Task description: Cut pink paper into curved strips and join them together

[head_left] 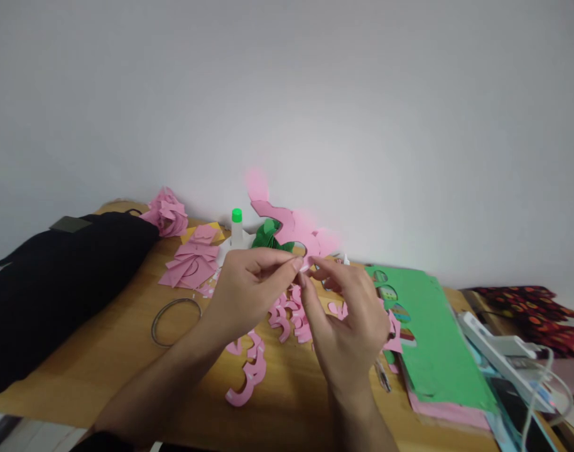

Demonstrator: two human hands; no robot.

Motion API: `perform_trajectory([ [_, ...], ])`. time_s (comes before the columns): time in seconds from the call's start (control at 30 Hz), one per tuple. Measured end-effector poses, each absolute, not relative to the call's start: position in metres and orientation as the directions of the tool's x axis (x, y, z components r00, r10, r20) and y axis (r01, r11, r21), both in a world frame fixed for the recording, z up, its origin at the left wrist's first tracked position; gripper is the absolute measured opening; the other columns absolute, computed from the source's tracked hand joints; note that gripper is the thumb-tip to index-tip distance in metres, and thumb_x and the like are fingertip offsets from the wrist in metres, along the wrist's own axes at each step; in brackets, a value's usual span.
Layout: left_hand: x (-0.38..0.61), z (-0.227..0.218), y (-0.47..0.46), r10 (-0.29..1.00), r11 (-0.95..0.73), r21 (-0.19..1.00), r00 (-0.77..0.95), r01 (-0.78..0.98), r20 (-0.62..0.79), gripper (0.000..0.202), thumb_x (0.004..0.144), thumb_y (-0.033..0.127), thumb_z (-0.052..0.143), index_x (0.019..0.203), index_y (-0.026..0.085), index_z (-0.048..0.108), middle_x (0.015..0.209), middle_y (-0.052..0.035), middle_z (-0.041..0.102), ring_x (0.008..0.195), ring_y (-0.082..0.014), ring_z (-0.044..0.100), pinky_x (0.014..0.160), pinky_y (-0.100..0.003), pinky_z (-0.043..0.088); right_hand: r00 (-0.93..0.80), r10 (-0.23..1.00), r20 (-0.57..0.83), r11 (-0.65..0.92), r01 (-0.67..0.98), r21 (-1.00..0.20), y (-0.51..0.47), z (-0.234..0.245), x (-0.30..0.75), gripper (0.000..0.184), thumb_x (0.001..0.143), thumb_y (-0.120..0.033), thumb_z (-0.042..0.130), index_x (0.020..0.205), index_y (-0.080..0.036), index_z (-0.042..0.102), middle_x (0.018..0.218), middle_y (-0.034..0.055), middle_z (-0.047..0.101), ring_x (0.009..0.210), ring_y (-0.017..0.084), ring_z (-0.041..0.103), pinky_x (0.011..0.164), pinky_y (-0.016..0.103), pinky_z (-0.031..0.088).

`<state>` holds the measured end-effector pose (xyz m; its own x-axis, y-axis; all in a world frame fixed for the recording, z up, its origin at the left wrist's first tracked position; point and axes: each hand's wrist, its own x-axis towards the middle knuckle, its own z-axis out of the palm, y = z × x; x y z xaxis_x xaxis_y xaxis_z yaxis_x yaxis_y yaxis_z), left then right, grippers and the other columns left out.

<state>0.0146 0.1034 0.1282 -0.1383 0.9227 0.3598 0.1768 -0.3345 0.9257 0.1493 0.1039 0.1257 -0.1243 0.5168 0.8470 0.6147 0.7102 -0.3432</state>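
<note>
Both hands meet above the middle of the table, pinching the lower end of a wavy pink paper cutout [287, 226]. My left hand [249, 282] holds that end between thumb and index finger. From the other side, my right hand [348, 314] closes thumb and fingers on the same end. The cutout rises away from the fingers, with rounded petal-like lobes blurred at its edges. Under and between the hands lie several curved pink paper pieces [256, 370]. A glue stick [237, 229] with a green cap stands upright behind my left hand.
Pink paper scraps [193, 260] and a metal bangle [154, 323] lie left, beside a black cloth item [70, 276]. Green paper sheets [438, 339], a pen [384, 376], a white power strip [498, 358] and a phone [517, 408] are at right. A wall [287, 94] stands behind.
</note>
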Motion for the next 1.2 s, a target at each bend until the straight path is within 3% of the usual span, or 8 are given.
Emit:
perform_trajectory([
  [0.17, 0.0139, 0.1269, 0.1041, 0.915, -0.342, 0.918, -0.151, 0.202, 0.374, 0.025, 0.082, 0.026, 0.060, 0.059, 0.019, 0.068, 0.055, 0.0015, 0.063, 0.052, -0.0107, 0.055, 0.046, -0.020, 0.043, -0.132, 0.491, 0.861, 0.729, 0.603, -0.323, 0.1022, 0.1257, 0.1500, 0.014, 0.082, -0.008, 0.068, 0.087, -0.019, 0.061, 0.078, -0.0001, 0.070, 0.075, 0.013, 0.063, 0.070, 0.029, 0.051],
  [0.33, 0.0141, 0.1258, 0.1041, 0.922, -0.332, 0.926, -0.146, 0.177, 0.359, 0.025, 0.083, 0.026, 0.060, 0.060, 0.018, 0.068, 0.055, 0.0016, 0.062, 0.054, -0.0105, 0.054, 0.047, -0.020, 0.043, -0.131, 0.521, 0.843, 0.708, 0.618, -0.342, 0.1022, 0.1266, 0.1497, 0.015, 0.083, -0.008, 0.067, 0.094, -0.019, 0.063, 0.080, 0.0007, 0.071, 0.074, 0.013, 0.062, 0.068, 0.028, 0.050],
  [0.6, 0.0145, 0.1257, 0.1044, 0.913, -0.338, 0.919, -0.167, 0.203, 0.373, 0.025, 0.081, 0.025, 0.061, 0.058, 0.019, 0.066, 0.055, 0.0020, 0.062, 0.054, -0.0106, 0.054, 0.047, -0.020, 0.043, -0.140, 0.527, 0.838, 0.724, 0.591, -0.356, 0.1017, 0.1256, 0.1498, 0.015, 0.082, -0.007, 0.068, 0.085, -0.019, 0.060, 0.078, -0.0002, 0.069, 0.076, 0.013, 0.062, 0.070, 0.028, 0.050],
  [0.77, 0.0146, 0.1254, 0.1037, 0.922, -0.336, 0.926, -0.140, 0.174, 0.361, 0.024, 0.083, 0.026, 0.061, 0.061, 0.019, 0.068, 0.056, 0.0024, 0.064, 0.055, -0.0108, 0.058, 0.049, -0.020, 0.047, -0.134, 0.563, 0.815, 0.708, 0.588, -0.392, 0.1026, 0.1251, 0.1502, 0.018, 0.083, -0.009, 0.067, 0.098, -0.018, 0.063, 0.080, -0.0001, 0.069, 0.071, 0.013, 0.061, 0.064, 0.026, 0.049],
  [1.2, 0.0165, 0.1260, 0.1036, 0.912, -0.350, 0.915, -0.149, 0.201, 0.382, 0.021, 0.081, 0.023, 0.060, 0.063, 0.020, 0.070, 0.057, 0.0029, 0.067, 0.055, -0.0113, 0.060, 0.050, -0.020, 0.048, -0.138, 0.599, 0.789, 0.701, 0.567, -0.432, 0.1038, 0.1258, 0.1515, 0.010, 0.087, -0.008, 0.063, 0.087, -0.018, 0.061, 0.075, -0.0016, 0.066, 0.070, 0.011, 0.059, 0.063, 0.025, 0.045],
])
